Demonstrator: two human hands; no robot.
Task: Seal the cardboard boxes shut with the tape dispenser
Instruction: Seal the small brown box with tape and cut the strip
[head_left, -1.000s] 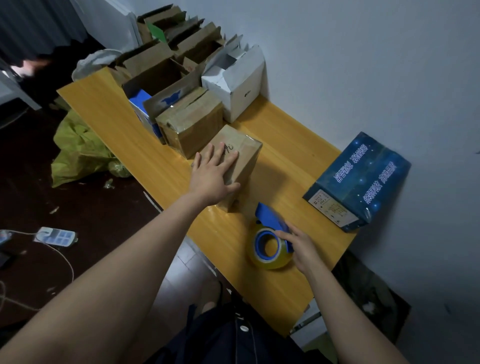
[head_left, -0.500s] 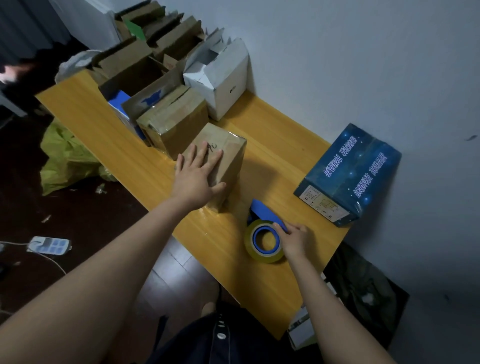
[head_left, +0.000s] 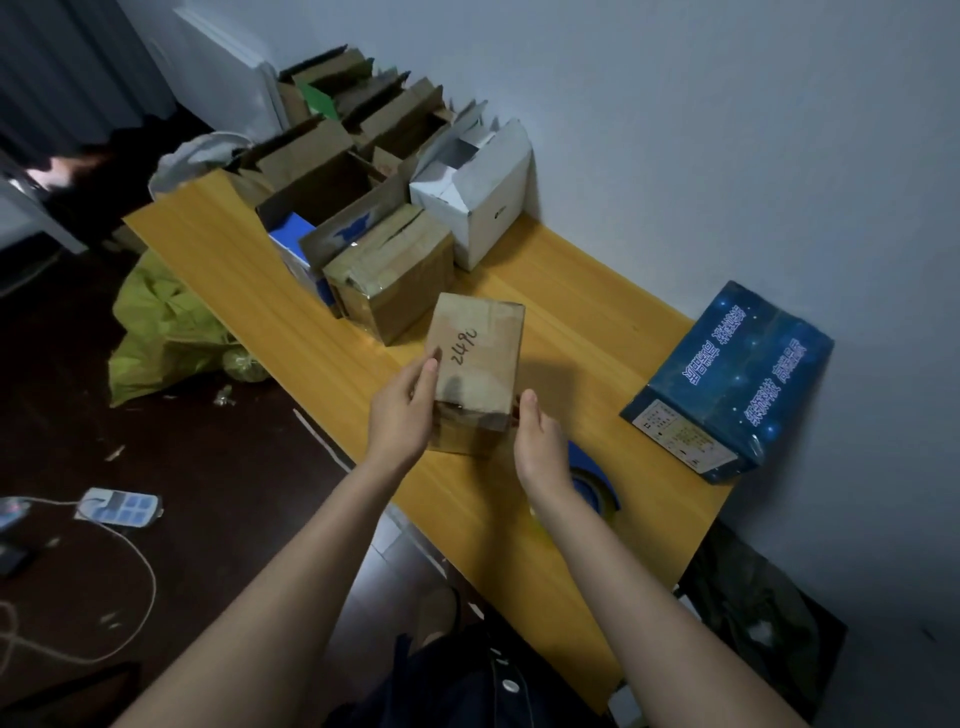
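By the front edge of the tabletop (head_left: 597, 312) lies the tape dispenser (head_left: 597, 483). Your left hand (head_left: 400, 415) and right hand (head_left: 540, 447) clasp the cardboard box (head_left: 478, 358).

Matt brown cardboard box (head_left: 475, 358), glossy tape-wrapped carton (head_left: 395, 267), smooth wood-grain table (head_left: 597, 322), shiny film-covered blue box (head_left: 727, 384).

The box (head_left: 475, 364) is between my left hand (head_left: 400, 415) and right hand (head_left: 540, 447), near the worktop's (head_left: 597, 332) front edge. The tape dispenser (head_left: 595, 480) lies beyond my right wrist (partly hidden). Other boxes (head_left: 395, 270) stand behind, and a carton (head_left: 727, 384) is to the right.
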